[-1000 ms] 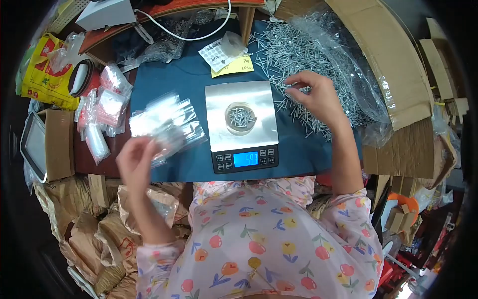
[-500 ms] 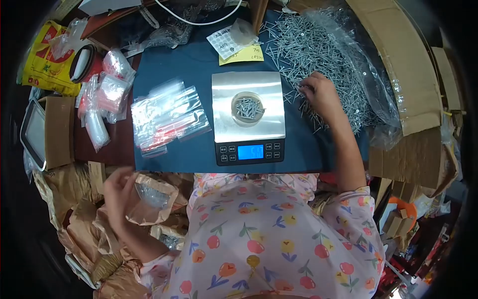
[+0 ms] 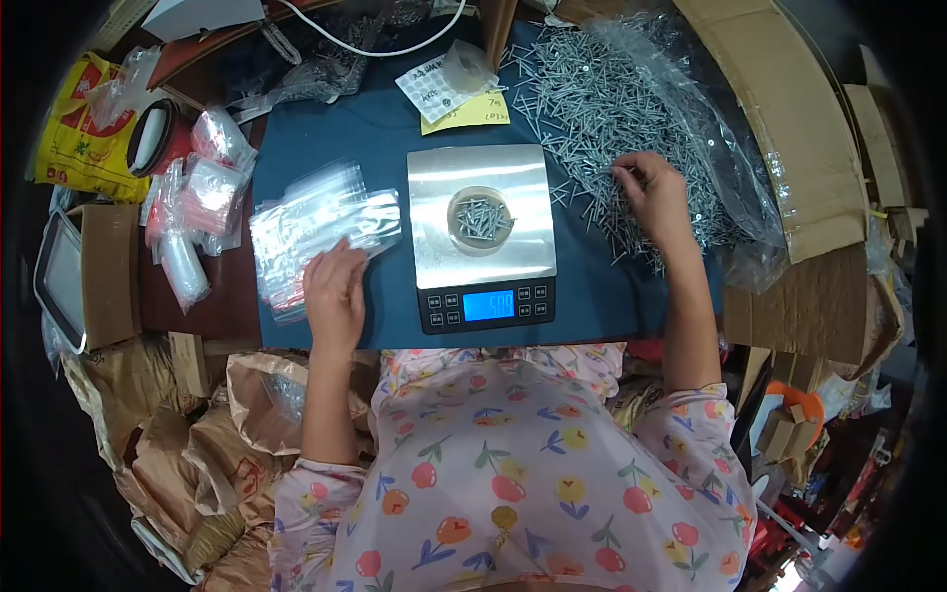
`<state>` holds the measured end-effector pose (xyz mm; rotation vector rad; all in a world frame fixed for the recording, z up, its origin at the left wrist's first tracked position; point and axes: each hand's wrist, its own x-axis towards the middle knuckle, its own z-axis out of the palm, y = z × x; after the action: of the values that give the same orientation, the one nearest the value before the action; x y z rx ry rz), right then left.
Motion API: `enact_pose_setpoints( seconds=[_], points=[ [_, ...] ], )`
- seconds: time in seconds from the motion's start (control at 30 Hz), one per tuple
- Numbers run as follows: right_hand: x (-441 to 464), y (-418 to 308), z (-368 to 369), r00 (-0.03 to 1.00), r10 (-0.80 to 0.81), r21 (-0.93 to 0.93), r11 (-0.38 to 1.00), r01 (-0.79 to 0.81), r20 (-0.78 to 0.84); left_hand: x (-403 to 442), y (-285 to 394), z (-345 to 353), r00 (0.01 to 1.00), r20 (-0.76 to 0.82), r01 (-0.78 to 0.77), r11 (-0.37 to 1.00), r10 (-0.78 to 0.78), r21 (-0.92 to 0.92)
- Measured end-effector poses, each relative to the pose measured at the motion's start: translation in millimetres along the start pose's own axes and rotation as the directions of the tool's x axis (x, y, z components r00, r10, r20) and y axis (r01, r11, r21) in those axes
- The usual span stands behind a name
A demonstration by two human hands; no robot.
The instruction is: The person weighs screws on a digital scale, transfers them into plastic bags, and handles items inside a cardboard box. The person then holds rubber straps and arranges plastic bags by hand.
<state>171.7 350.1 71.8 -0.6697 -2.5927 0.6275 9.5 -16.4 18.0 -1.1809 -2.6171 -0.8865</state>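
Observation:
A silver scale [image 3: 533,261] stands mid-table with its blue display lit. On it rests a round dish [image 3: 455,237] holding several screws [image 3: 483,219]. Left of the scale lie overlapping clear zip bags [image 3: 306,232] with red strips. My left hand [image 3: 335,296] touches their lower edge, fingers bent close together; what they pinch, if anything, is hidden. My right hand [image 3: 659,197] is over the near side of a large heap of screws [image 3: 612,109], thumb and fingertips pinched together. Whatever lies between those fingertips is too small to make out.
Cardboard flaps [image 3: 789,128] and clear plastic [image 3: 725,148] border the heap on the right. A yellow note [image 3: 473,111] and a white label sheet lie behind the scale. Bagged packs [image 3: 212,192] are at left, beside a cardboard box [image 3: 110,276]. Brown paper bags [image 3: 197,444] stand below.
My left hand has moved from the bags down past the table edge, then back up onto the bags. My right hand has shifted slightly right over the heap. The display reading has changed.

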Motion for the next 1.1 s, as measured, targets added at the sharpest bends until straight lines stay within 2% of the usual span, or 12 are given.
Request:
enact_pose_setpoints(
  seconds=[0.13,0.23,0.3,0.4,0.53,0.63,0.73,0.77,0.9,1.0,1.03,1.1],
  points=[
    [1.8,-7.8,3.3,0.997,0.069,0.137,0.988,-0.073,0.034,-9.9,-2.0,2.0,0.966,-0.045,0.238,0.94,-0.256,-0.244],
    [1.9,-23.2,9.7,0.983,0.11,0.351,0.923,-0.156,0.147,-10.6,0.3,3.0,0.979,-0.1,0.155,0.963,-0.18,-0.219],
    [2.1,-39.5,15.2,0.964,0.102,0.529,0.819,-0.222,0.246,-12.5,1.8,3.4,0.97,-0.039,0.225,0.949,-0.239,-0.221],
    [-0.6,-70.3,22.2,0.944,-0.037,0.689,0.693,-0.213,0.329,-12.5,3.1,6.1,0.971,-0.008,0.233,0.948,-0.241,-0.217],
    [9.8,-71.7,17.2,0.964,-0.176,0.499,0.865,0.055,0.198,-12.9,3.3,8.2,0.972,-0.044,0.213,0.947,-0.23,-0.24],
    [10.7,-34.0,21.7,0.937,-0.272,0.099,0.962,0.256,0.221,-10.6,8.1,0.5,0.952,0.029,0.303,0.921,-0.305,-0.246],
    [-0.8,-20.3,38.9,0.926,-0.325,-0.031,0.941,0.336,0.194,-12.9,-5.2,5.6,0.991,-0.085,0.084,0.978,-0.101,-0.189],
    [-4.9,-18.9,43.2,0.92,-0.346,-0.088,0.926,0.367,0.185,-14.0,-5.1,6.6,0.988,-0.094,0.101,0.974,-0.122,-0.205],
    [-5.6,-17.4,36.3,0.917,-0.371,-0.068,0.921,0.384,0.147,-3.2,7.4,-10.5,0.98,-0.127,0.123,0.964,-0.156,-0.236],
    [-0.4,-20.4,21.8,0.952,-0.253,-0.083,0.959,0.27,0.173,-2.1,11.0,-22.9,0.964,-0.121,0.196,0.943,-0.235,-0.27],
    [0.5,-28.6,16.2,0.951,-0.227,0.063,0.974,0.219,0.208,-2.8,12.6,-26.8,0.955,-0.111,0.236,0.929,-0.277,-0.286],
    [-0.3,-56.6,7.2,0.939,-0.19,0.342,0.936,0.085,0.287,0.2,24.8,-33.1,0.969,-0.046,0.218,0.923,-0.245,-0.316]
  ],
)
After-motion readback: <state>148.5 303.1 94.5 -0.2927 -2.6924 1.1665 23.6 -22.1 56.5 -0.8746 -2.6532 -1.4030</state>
